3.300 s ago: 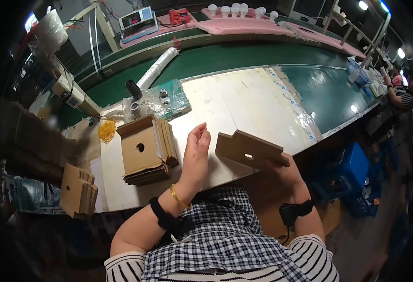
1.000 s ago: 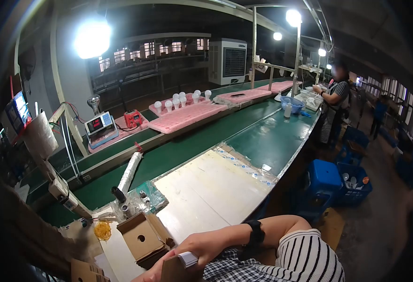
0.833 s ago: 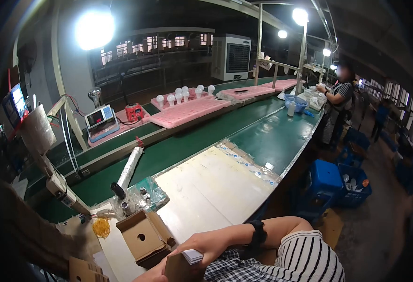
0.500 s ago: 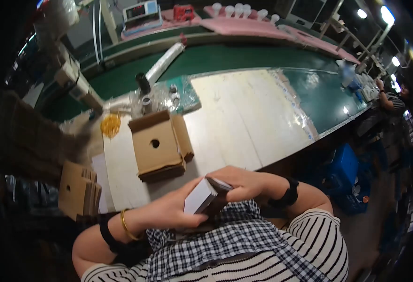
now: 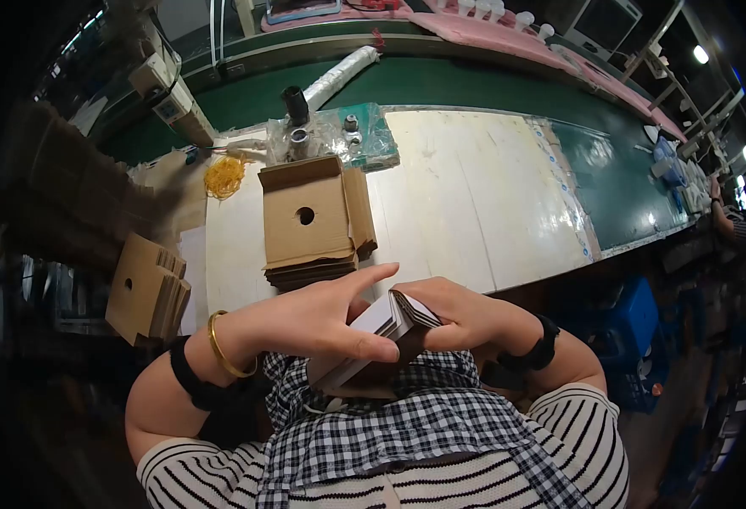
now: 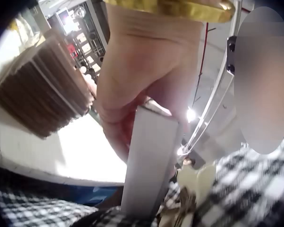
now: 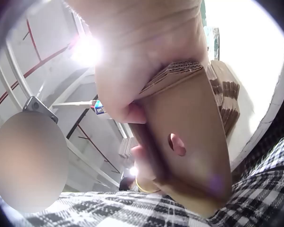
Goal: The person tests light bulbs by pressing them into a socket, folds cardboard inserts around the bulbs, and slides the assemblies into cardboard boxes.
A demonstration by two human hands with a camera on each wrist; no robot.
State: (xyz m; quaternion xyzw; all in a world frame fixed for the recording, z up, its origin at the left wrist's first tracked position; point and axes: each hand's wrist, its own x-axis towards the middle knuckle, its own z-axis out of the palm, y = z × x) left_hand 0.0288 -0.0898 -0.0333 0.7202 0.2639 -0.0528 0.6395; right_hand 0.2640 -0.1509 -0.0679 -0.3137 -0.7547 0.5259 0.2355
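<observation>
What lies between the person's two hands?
Folded cardboard, white and brown, lies between the left hand and the right hand, as the head view shows.

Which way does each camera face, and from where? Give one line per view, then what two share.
Head: on the head, facing forward and down at the held cardboard; left hand, right hand and sleeves show.
Left wrist: on that wrist, facing along the hand at the cardboard's pale side; hand and gold bracelet show.
Right wrist: on that wrist, facing along the hand at the brown, holed side; hand and apron show.
Shared: head and left wrist both show the cardboard stack.
</observation>
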